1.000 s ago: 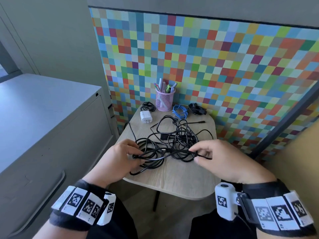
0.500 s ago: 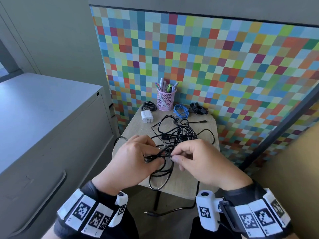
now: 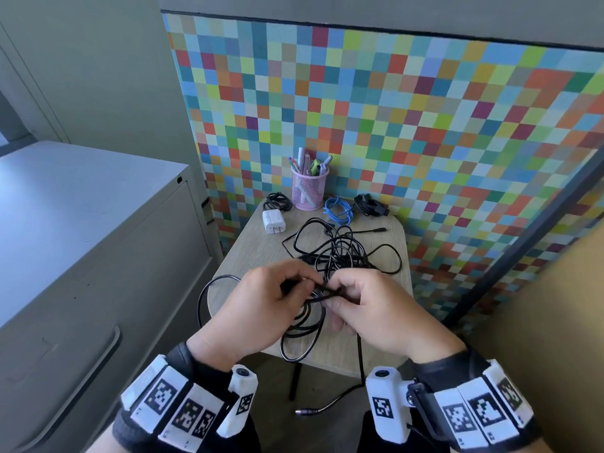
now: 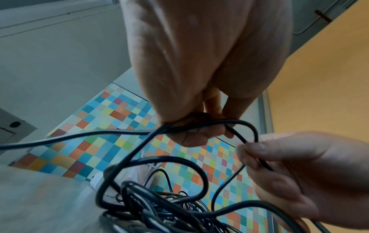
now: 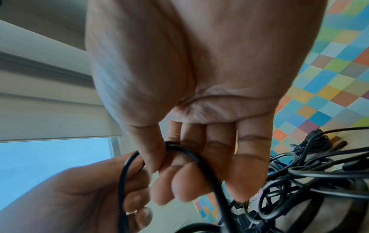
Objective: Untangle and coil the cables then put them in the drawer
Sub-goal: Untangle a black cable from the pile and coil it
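A tangle of black cables (image 3: 340, 253) lies on the small wooden table (image 3: 261, 253). My left hand (image 3: 261, 308) and right hand (image 3: 369, 308) meet above the table's near half, each pinching the same black cable (image 3: 322, 294). In the left wrist view the left fingers (image 4: 191, 135) grip looped strands while the right hand (image 4: 279, 170) pinches the cable beside them. In the right wrist view the cable (image 5: 191, 156) bends over my right fingers. Loops (image 3: 304, 335) hang below the hands, and one plug end (image 3: 305, 411) dangles under the table.
At the table's back stand a pink mesh pen cup (image 3: 309, 191), a white charger (image 3: 273, 221), a coiled blue cable (image 3: 338, 209) and two small black coils (image 3: 277, 201) (image 3: 371, 204). A grey cabinet (image 3: 81, 240) with a drawer handle (image 3: 108, 351) fills the left. A mosaic wall rises behind.
Both hands have lifted and come together over the table's near half, drawing cable out of the tangle. Loops now hang beneath them, and one plug end has dropped below the table edge.
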Demonstrator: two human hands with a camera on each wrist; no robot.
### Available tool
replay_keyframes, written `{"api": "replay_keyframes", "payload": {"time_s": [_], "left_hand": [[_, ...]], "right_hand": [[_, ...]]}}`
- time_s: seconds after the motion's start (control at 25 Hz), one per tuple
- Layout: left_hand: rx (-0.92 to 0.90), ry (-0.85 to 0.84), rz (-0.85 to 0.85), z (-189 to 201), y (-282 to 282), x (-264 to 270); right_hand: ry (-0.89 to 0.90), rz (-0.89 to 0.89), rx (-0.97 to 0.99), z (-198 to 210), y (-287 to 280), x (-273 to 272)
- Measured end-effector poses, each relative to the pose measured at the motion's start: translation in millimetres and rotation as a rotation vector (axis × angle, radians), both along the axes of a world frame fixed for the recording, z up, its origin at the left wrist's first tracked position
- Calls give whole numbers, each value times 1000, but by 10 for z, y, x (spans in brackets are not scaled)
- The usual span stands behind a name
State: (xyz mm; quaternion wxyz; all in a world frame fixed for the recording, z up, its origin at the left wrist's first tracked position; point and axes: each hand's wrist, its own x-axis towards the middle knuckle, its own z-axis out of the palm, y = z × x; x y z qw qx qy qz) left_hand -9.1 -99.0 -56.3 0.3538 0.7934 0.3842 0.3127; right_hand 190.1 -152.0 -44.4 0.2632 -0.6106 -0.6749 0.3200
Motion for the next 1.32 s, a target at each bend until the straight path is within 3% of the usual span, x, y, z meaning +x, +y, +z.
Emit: {"api": "replay_keyframes", "payload": {"time_s": [0.2,0.36,0.48,0.68,0.84,1.0,1.12,1.24,1.32], "left_hand": [[-6,-255,314,158,209,-275],[9,-227,300,221,209,-280],[-57,-301,282,198,158,-178],[-73,-155,167,221,139,-144],[265,115,75,341,76,-166],[354,343,36,393,98,-37],[427,256,103,312,168,6],[445,141,294,299,254,-108],[418,207,386,318,331,-225]], "right_hand": [[100,-124,-23,-61,-12,203],[272,-109,10,-146,28,157],[287,-15,-8,-206,66,-11],[287,-27,46,-207,116,-34],[291,-37,60,-191,135,-72],[353,-109,90,-164,180,-117],[361,-125,90,-125,155,-99],[354,-146,63,-154,91,38],[331,-195,84,-179,75,155]]}}
